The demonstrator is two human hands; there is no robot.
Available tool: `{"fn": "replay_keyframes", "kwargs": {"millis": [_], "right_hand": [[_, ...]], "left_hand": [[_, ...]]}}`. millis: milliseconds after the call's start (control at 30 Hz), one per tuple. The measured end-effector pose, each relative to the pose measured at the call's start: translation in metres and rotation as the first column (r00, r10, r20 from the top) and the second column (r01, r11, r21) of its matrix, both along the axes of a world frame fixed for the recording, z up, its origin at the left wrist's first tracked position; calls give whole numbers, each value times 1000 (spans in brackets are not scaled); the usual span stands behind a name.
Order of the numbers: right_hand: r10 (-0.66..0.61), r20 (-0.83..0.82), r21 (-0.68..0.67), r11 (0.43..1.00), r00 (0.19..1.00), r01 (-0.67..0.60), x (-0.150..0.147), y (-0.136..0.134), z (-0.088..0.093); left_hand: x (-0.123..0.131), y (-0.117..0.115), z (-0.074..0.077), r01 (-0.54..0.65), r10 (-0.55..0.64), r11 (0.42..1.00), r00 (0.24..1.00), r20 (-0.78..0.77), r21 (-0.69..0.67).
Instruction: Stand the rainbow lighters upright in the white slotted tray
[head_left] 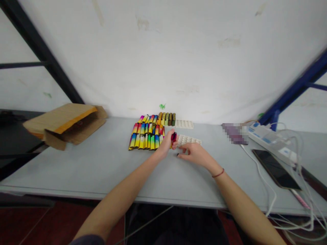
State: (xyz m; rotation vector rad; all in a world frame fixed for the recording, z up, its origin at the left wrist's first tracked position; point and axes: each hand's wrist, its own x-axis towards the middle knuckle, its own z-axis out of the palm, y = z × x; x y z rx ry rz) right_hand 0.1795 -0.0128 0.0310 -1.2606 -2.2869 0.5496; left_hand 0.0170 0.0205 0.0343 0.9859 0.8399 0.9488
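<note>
My left hand (166,144) is closed around a small magenta tube with a dark top (174,136), held upright just above the table. To its right, my right hand (196,153) has its fingers curved and apart, close to a white tray with round hollows (189,140). A tiny black spot shows at one of its fingertips; I cannot make out what it is. Left of my hands lie rows of shiny multicoloured foil-like tubes (146,141). Behind them, several gold and green tubes (167,119) stand upright beside a second white tray (185,124).
An open brown cardboard packet (68,119) lies at the left of the grey table (102,170). On the right are a black phone (276,168), a blurred purplish object (235,133), a white power strip (273,141) and tangled white cables (268,194). A white wall (163,61) stands behind.
</note>
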Motion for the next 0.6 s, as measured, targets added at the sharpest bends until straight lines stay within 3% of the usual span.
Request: {"fn": "replay_keyframes", "kwargs": {"millis": [100, 200, 333, 467, 600], "right_hand": [[23, 180, 46, 998, 983, -32, -10, -6, -10], [17, 175, 50, 998, 984, -26, -12, -5, -11], [-67, -158, 6, 998, 985, 69, 3, 3, -2], [-226, -553, -198, 971, 802, 137, 16, 8, 11], [-229, -677, -247, 966, 699, 77, 15, 7, 18]], "left_hand": [[0, -1, -1, 9, -9, 1000, 1000, 13, -6], [1, -2, -2, 24, -24, 1000, 1000, 16, 4], [3, -2, -4, 40, -40, 999, 999, 7, 5], [7, -3, -9, 70, -69, 997, 997, -23, 22], [11, -4, -15, 93, -91, 995, 995, -48, 46]]}}
